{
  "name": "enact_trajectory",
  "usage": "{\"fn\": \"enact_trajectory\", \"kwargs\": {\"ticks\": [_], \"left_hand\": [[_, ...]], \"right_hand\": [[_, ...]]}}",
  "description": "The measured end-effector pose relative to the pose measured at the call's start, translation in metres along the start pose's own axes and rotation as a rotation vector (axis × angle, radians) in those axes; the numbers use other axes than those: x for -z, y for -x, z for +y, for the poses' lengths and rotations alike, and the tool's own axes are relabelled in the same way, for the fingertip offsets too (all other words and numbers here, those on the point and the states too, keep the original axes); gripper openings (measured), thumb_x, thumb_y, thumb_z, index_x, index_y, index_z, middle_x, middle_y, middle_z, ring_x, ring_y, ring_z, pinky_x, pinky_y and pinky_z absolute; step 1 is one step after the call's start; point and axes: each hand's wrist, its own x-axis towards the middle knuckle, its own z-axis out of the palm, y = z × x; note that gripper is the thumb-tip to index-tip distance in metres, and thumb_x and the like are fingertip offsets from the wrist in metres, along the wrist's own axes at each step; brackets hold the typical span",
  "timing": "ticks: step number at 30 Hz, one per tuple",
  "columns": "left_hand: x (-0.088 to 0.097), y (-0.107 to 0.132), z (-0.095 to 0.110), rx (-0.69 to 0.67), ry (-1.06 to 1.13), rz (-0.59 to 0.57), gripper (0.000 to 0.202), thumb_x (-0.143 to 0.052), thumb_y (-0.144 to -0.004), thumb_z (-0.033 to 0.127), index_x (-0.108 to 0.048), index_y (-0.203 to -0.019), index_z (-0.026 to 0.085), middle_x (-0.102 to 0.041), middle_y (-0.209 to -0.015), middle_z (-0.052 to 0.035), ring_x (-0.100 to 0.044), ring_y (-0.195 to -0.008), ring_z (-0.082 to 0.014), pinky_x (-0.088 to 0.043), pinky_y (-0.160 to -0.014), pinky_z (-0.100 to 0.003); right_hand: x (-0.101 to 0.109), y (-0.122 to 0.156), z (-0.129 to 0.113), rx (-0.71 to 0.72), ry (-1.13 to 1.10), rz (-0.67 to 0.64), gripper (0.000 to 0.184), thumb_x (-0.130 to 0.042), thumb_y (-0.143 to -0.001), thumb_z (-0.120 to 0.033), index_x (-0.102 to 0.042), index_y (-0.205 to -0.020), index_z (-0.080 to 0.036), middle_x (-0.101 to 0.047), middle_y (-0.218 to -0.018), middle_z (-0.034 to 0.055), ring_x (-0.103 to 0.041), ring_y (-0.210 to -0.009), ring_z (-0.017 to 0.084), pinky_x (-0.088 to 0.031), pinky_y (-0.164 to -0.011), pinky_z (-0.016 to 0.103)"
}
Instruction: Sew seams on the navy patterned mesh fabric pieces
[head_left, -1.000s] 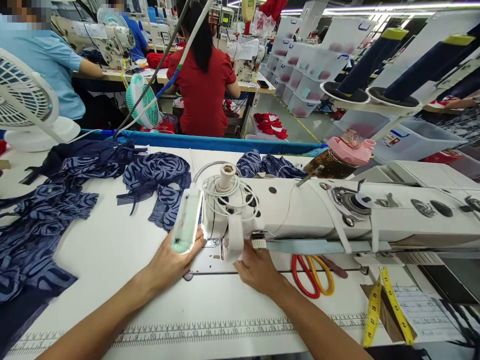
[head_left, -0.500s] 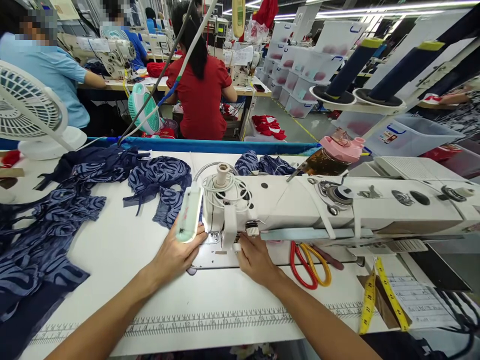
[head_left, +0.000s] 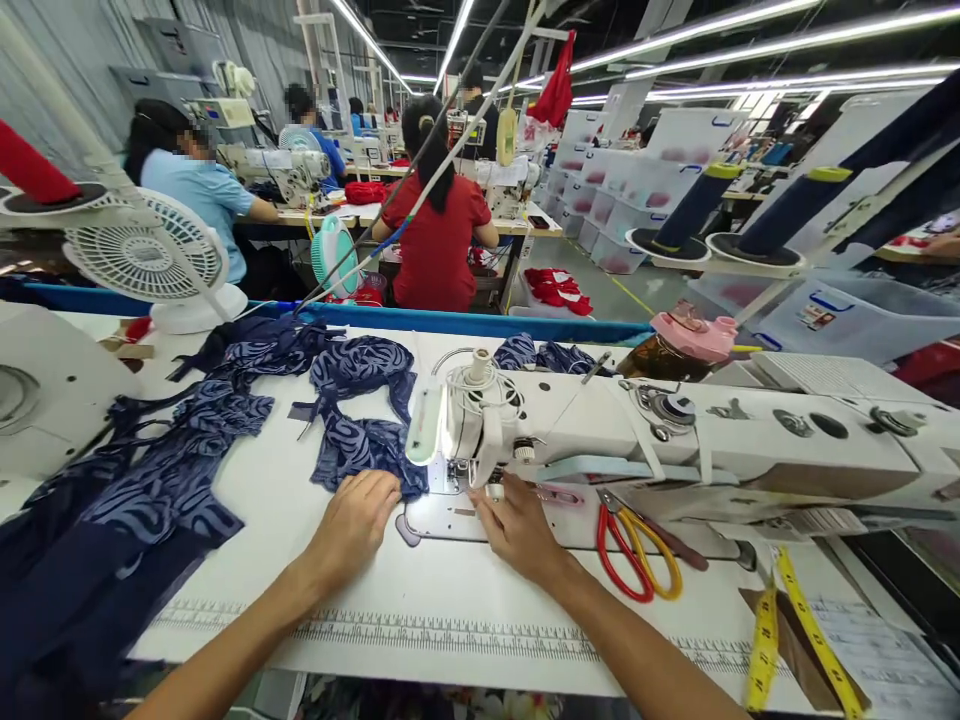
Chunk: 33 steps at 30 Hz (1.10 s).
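The white sewing machine [head_left: 585, 415] stands in front of me, a small pale green lamp [head_left: 425, 425] on its left end. My left hand [head_left: 356, 530] lies left of the presser foot [head_left: 457, 474], its fingers curled over the near edge of a navy patterned fabric piece [head_left: 360, 445]. Just right of the foot, my right hand [head_left: 521, 530] has thumb and fingers drawn together under the machine head. What it pinches is hidden or too small to see. Red-and-yellow-handled scissors [head_left: 637, 550] lie to its right.
More navy garment pieces [head_left: 195, 450] spread along the left. A yellow measuring tape [head_left: 763, 640] hangs at the right front, near a printed ruler [head_left: 450, 635]. Behind are a white fan [head_left: 150, 255], a pink-lidded bottle [head_left: 686, 340], thread cones [head_left: 694, 210] and a person in red [head_left: 435, 240].
My left hand has moved left, away from the presser foot, and the patterned fabric lies further out from the machine. My right hand stays by the foot. The view has tilted up and turned left.
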Motion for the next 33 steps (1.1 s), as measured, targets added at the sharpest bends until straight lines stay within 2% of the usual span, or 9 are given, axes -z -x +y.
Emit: {"fn": "enact_trajectory", "kwargs": {"ticks": [5,8,11,14,18,21,24,28,33], "left_hand": [[0.024,0.011,0.047,-0.078,0.02,0.177,0.025,-0.033,-0.095,0.004,-0.054,-0.095,0.018,-0.056,-0.075,0.001,-0.052,-0.069,-0.0138,-0.038,-0.098,-0.041],[0.052,0.011,0.071,-0.151,0.184,0.2,0.025,-0.033,-0.093,0.004,-0.053,-0.091,0.019,-0.05,-0.067,0.0019,-0.048,-0.06,-0.0122,-0.047,-0.078,-0.029],[0.089,0.008,0.069,-0.018,0.414,0.137,0.017,-0.037,-0.097,0.016,-0.053,-0.098,0.022,-0.056,-0.072,0.0011,-0.052,-0.06,-0.0116,-0.044,-0.054,-0.021],[0.106,0.0,0.042,0.159,0.564,-0.053,0.019,-0.038,-0.101,0.03,-0.053,-0.093,0.022,-0.058,-0.074,0.0007,-0.055,-0.066,-0.0132,-0.046,-0.057,-0.021],[0.071,-0.015,0.01,0.183,0.506,-0.343,0.029,-0.034,-0.101,0.039,-0.052,-0.089,0.021,-0.06,-0.079,0.0009,-0.057,-0.073,-0.0145,-0.045,-0.069,-0.024],[0.027,-0.021,0.002,0.194,0.375,-0.441,0.023,-0.044,-0.097,0.042,-0.055,-0.098,0.022,-0.065,-0.088,-0.0005,-0.06,-0.078,-0.0186,-0.041,-0.069,-0.027],[0.003,-0.02,0.002,0.211,0.339,-0.451,0.024,-0.049,-0.093,0.043,-0.057,-0.099,0.022,-0.066,-0.095,-0.0036,-0.06,-0.083,-0.0226,-0.039,-0.068,-0.028],[0.002,-0.017,0.004,0.234,0.342,-0.45,0.018,-0.05,-0.09,0.037,-0.057,-0.091,0.02,-0.064,-0.09,-0.0047,-0.058,-0.084,-0.023,-0.04,-0.071,-0.029],[0.015,-0.02,0.011,0.258,0.511,-0.429,0.015,-0.047,-0.088,0.032,-0.055,-0.085,0.019,-0.06,-0.086,-0.0027,-0.055,-0.081,-0.0195,-0.041,-0.075,-0.029]], "right_hand": [[-0.017,-0.006,-0.057,-0.171,-0.369,-0.22,0.013,-0.065,-0.086,-0.025,-0.059,-0.095,-0.019,-0.062,-0.084,0.0003,-0.057,-0.071,0.014,-0.046,-0.064,0.023],[-0.017,-0.011,-0.088,-0.283,-0.591,-0.197,0.019,-0.065,-0.076,-0.021,-0.055,-0.092,-0.019,-0.06,-0.091,0.0011,-0.056,-0.082,0.017,-0.048,-0.074,0.026],[0.015,-0.012,-0.102,-0.222,-0.668,-0.257,0.007,-0.049,-0.086,-0.019,-0.056,-0.086,-0.019,-0.058,-0.085,0.0008,-0.054,-0.08,0.016,-0.047,-0.075,0.026],[0.069,-0.011,-0.093,-0.328,-0.643,-0.395,0.017,-0.047,-0.096,-0.027,-0.062,-0.089,-0.021,-0.06,-0.078,-0.0012,-0.056,-0.073,0.014,-0.045,-0.065,0.022],[0.103,-0.008,-0.056,-0.382,-0.33,-0.436,0.018,-0.051,-0.096,-0.029,-0.066,-0.103,-0.023,-0.069,-0.094,0.002,-0.064,-0.086,0.02,-0.05,-0.076,0.029],[0.081,0.0,-0.033,-0.299,0.112,-0.373,0.023,-0.056,-0.09,-0.019,-0.064,-0.112,-0.019,-0.067,-0.111,0.0111,-0.061,-0.105,0.031,-0.048,-0.089,0.045],[0.049,0.009,-0.034,-0.062,0.271,-0.251,0.035,-0.051,-0.092,-0.012,-0.057,-0.126,-0.018,-0.06,-0.124,0.0148,-0.055,-0.113,0.03,-0.044,-0.096,0.047],[0.025,0.015,-0.049,0.153,0.162,-0.339,0.026,-0.046,-0.096,-0.009,-0.06,-0.116,-0.019,-0.065,-0.112,0.0086,-0.058,-0.1,0.022,-0.043,-0.089,0.039],[0.023,0.01,-0.049,0.041,0.081,-0.333,0.023,-0.043,-0.099,-0.015,-0.06,-0.115,-0.018,-0.064,-0.113,0.01,-0.057,-0.104,0.023,-0.042,-0.089,0.04]]}}
